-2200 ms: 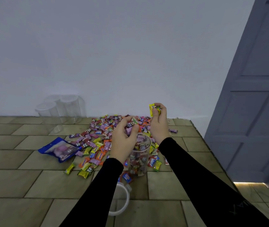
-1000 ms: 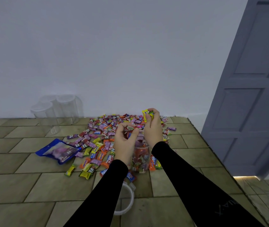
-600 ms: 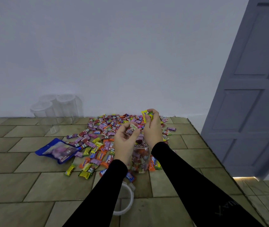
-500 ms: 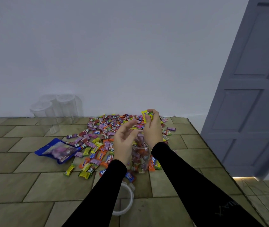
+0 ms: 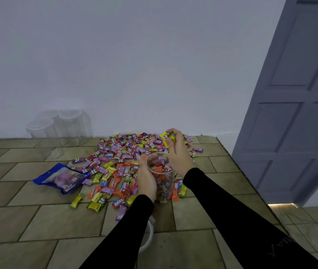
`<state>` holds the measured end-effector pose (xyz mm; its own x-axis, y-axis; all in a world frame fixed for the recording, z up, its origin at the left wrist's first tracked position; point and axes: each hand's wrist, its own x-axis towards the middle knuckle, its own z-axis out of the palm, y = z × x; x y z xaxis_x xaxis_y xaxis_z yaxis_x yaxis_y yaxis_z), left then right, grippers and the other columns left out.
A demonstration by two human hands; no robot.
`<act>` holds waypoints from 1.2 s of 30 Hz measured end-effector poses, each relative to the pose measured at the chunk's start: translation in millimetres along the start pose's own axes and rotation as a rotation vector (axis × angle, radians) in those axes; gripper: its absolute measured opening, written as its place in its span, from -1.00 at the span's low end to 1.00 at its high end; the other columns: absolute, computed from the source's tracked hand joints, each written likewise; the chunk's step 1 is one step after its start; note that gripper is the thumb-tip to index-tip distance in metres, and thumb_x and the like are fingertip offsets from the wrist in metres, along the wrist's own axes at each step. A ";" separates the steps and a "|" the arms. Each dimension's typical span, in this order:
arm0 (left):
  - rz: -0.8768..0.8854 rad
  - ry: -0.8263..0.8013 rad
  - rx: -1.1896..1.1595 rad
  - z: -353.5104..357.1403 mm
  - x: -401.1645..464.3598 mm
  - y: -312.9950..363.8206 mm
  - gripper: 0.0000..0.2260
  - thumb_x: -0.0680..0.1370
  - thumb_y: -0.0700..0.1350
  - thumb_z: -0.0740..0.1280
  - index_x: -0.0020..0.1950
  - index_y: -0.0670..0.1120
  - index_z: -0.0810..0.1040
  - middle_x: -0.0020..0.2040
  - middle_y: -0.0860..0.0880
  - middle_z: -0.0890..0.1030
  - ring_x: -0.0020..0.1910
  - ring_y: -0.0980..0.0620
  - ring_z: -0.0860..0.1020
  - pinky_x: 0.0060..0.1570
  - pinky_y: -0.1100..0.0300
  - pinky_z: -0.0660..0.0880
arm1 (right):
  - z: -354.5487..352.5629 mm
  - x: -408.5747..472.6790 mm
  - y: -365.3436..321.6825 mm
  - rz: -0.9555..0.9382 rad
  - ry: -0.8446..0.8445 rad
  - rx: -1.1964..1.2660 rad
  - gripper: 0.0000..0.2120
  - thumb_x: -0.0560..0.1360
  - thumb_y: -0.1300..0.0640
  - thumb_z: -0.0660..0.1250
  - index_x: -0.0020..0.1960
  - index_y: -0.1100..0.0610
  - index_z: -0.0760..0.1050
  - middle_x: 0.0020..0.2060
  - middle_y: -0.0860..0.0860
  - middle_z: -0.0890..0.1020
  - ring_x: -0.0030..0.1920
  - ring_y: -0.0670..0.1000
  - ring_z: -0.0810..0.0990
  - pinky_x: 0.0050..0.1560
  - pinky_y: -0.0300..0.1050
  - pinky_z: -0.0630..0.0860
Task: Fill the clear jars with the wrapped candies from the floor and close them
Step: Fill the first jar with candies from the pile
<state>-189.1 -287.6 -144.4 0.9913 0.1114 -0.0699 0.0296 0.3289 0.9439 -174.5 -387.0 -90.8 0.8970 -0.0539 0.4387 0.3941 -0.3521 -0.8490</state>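
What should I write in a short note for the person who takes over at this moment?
Left hand holds the side of the open jar, which stands on the floor.
Right hand pinches yellow candies just above the jar mouth.
Done: this jar is mostly full.
Left: drop these candies in, top up, fit the lid lying near you. Then fill and close the three empty jars by the wall from the candy pile.

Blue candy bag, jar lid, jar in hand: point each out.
blue candy bag [image 5: 61, 177]: head view, clear front panel.
jar lid [image 5: 150, 237]: head view, right rim.
candy jar [image 5: 164, 183]: head view, side wall.
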 end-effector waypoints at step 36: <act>0.071 0.096 0.121 1.0 8.4 -6.5 -0.66 0.67 -0.09 0.05 -0.04 0.13 0.60 0.12 -0.07 0.62 0.15 -0.08 0.56 0.26 -0.09 0.45 | -14.9 11.0 -55.4 -0.064 -0.841 -0.954 -0.59 0.51 0.33 0.29 0.34 0.10 0.50 0.30 0.03 0.54 0.26 0.04 0.50 0.19 -0.17 0.40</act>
<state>-180.9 -289.7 -150.8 0.9749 0.2210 -0.0261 -0.0196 0.2020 0.9792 -189.4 -382.1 -34.6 0.8697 0.4712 -0.1471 0.4548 -0.8807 -0.1323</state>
